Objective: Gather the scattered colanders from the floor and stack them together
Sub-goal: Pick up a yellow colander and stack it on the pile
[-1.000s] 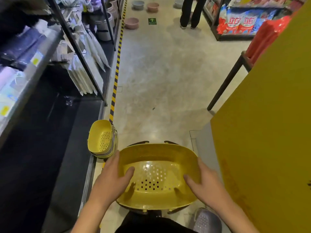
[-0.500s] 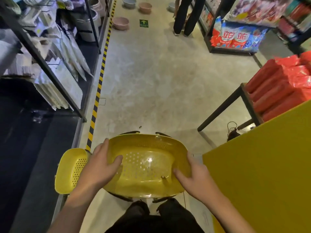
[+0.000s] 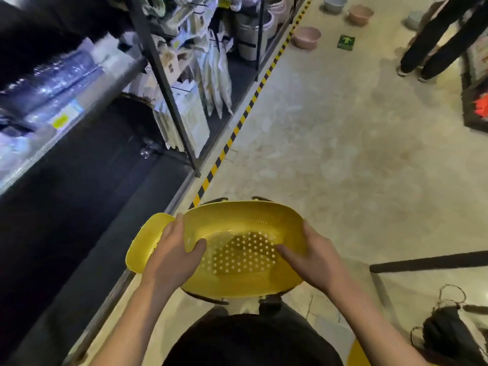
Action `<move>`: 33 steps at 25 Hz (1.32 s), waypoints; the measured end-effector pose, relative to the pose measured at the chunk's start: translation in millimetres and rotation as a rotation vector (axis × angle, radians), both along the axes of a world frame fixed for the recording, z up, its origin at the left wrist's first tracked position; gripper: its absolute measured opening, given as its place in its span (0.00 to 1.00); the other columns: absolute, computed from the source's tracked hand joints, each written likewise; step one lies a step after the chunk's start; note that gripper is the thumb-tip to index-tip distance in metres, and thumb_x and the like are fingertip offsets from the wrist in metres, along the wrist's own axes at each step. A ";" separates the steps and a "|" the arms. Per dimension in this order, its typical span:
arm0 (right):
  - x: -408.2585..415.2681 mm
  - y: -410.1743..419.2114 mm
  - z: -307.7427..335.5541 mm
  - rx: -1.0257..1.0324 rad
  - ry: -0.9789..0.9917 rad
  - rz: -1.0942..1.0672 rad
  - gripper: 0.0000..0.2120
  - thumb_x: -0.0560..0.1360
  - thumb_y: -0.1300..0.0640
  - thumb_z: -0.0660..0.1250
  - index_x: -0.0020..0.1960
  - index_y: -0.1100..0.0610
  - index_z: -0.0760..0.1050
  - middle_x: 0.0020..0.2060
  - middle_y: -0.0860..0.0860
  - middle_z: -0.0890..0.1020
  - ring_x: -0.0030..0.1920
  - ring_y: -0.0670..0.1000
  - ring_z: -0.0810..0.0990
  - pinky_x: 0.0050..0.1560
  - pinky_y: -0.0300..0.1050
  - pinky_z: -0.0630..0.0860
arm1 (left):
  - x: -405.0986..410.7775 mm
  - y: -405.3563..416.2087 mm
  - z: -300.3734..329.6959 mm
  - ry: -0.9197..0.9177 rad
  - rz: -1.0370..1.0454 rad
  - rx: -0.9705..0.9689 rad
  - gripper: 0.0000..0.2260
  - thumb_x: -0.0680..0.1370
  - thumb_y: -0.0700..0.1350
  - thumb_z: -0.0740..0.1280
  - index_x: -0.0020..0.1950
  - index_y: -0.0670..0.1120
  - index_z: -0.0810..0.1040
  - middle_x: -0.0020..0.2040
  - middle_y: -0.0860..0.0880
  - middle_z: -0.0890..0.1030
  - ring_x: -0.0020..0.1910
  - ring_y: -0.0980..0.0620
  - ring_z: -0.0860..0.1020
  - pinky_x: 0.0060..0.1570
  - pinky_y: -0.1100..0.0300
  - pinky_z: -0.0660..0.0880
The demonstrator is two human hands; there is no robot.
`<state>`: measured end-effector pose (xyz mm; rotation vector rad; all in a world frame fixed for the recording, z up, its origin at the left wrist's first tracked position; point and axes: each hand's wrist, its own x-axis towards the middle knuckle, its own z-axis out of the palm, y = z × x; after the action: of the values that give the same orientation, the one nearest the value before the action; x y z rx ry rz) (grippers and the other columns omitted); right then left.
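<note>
I hold a yellow perforated colander in front of me, above the floor, with dark handles showing at its far and near edges. My left hand grips its left rim, thumb inside the bowl. My right hand grips the right rim, thumb inside too. A second yellow colander lies tilted on its side at the shelf base, just left of my left hand. Far up the aisle, pink colanders and grey-blue ones sit on the floor.
A shelving unit with packaged goods runs along the left, edged by yellow-black floor tape. A person's legs stand far right. A black frame bar and a dark bundle with cords lie at lower right.
My view has swung left, so the yellow panel and red packs on the right are gone. Both hands keep the same grip on the colander, now close beside the second yellow one.
</note>
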<state>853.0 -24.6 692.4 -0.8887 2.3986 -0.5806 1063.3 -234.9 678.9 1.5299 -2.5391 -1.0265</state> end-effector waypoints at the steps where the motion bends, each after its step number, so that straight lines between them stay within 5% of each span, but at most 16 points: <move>1: -13.9 -16.1 -1.9 -0.008 0.004 0.082 0.45 0.70 0.29 0.61 0.76 0.56 0.59 0.63 0.53 0.78 0.58 0.53 0.78 0.50 0.41 0.72 | 0.9 0.2 0.9 -0.001 0.067 0.002 0.35 0.77 0.59 0.64 0.79 0.49 0.55 0.77 0.48 0.65 0.71 0.48 0.67 0.58 0.56 0.68; 6: -50.4 -108.9 -9.7 0.043 0.045 0.408 0.43 0.70 0.30 0.64 0.75 0.56 0.61 0.61 0.54 0.80 0.57 0.57 0.79 0.44 0.42 0.69 | 28.0 1.1 -2.0 0.038 0.387 0.070 0.34 0.76 0.61 0.64 0.78 0.50 0.57 0.74 0.48 0.68 0.67 0.45 0.72 0.62 0.49 0.73; 10: -33.6 -205.6 -21.8 0.058 0.032 0.631 0.41 0.71 0.30 0.63 0.75 0.54 0.63 0.61 0.54 0.81 0.57 0.57 0.80 0.49 0.47 0.75 | 62.2 -7.9 -9.8 0.116 0.626 0.123 0.32 0.76 0.56 0.65 0.78 0.55 0.58 0.73 0.49 0.70 0.69 0.45 0.70 0.62 0.47 0.71; 14: 9.5 -277.8 -30.2 0.054 -0.023 0.764 0.41 0.68 0.25 0.60 0.72 0.50 0.64 0.54 0.49 0.81 0.47 0.50 0.78 0.43 0.43 0.74 | 96.5 -36.4 -22.1 0.126 0.781 0.167 0.33 0.78 0.53 0.66 0.79 0.53 0.56 0.75 0.47 0.67 0.69 0.44 0.70 0.62 0.46 0.72; 18: 42.5 -334.1 -50.9 0.098 -0.078 0.822 0.40 0.71 0.32 0.66 0.76 0.50 0.60 0.56 0.48 0.79 0.56 0.54 0.79 0.48 0.40 0.71 | 131.5 -78.6 -45.8 0.052 0.863 0.160 0.35 0.78 0.49 0.67 0.81 0.49 0.55 0.77 0.44 0.65 0.73 0.42 0.67 0.66 0.44 0.69; 21: 68.0 -375.6 -93.0 0.105 -0.085 0.837 0.35 0.72 0.38 0.68 0.74 0.50 0.64 0.54 0.49 0.81 0.56 0.56 0.80 0.49 0.42 0.73 | 152.6 -110.2 -82.7 -0.023 0.969 0.180 0.37 0.77 0.53 0.68 0.81 0.50 0.53 0.78 0.43 0.63 0.73 0.39 0.66 0.68 0.43 0.67; 28: 109.0 -460.6 -259.4 0.204 -0.140 0.869 0.41 0.74 0.36 0.66 0.79 0.52 0.55 0.68 0.53 0.74 0.65 0.59 0.75 0.61 0.54 0.74 | 167.0 -160.4 -242.6 -0.033 1.115 0.285 0.39 0.77 0.53 0.68 0.81 0.54 0.48 0.80 0.48 0.57 0.75 0.40 0.63 0.68 0.40 0.67; 30: 114.6 -483.3 -316.6 0.169 -0.172 0.908 0.37 0.74 0.36 0.66 0.77 0.49 0.59 0.60 0.47 0.78 0.57 0.52 0.78 0.52 0.43 0.78 | 181.0 -172.2 -299.9 -0.019 1.139 0.290 0.39 0.78 0.52 0.69 0.81 0.54 0.48 0.80 0.49 0.58 0.75 0.40 0.63 0.68 0.40 0.67; 33: 125.6 -508.8 -395.7 0.148 -0.195 0.981 0.32 0.74 0.38 0.68 0.73 0.50 0.65 0.49 0.40 0.77 0.44 0.43 0.77 0.34 0.24 0.69 | 198.5 -189.3 -378.8 -0.050 1.143 0.254 0.38 0.78 0.49 0.68 0.82 0.51 0.49 0.79 0.46 0.59 0.75 0.40 0.62 0.69 0.42 0.64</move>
<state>978.5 -533.4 296.7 -1.6554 1.5227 -0.0868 1261.9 -424.2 300.1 2.5141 -1.0994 -1.0547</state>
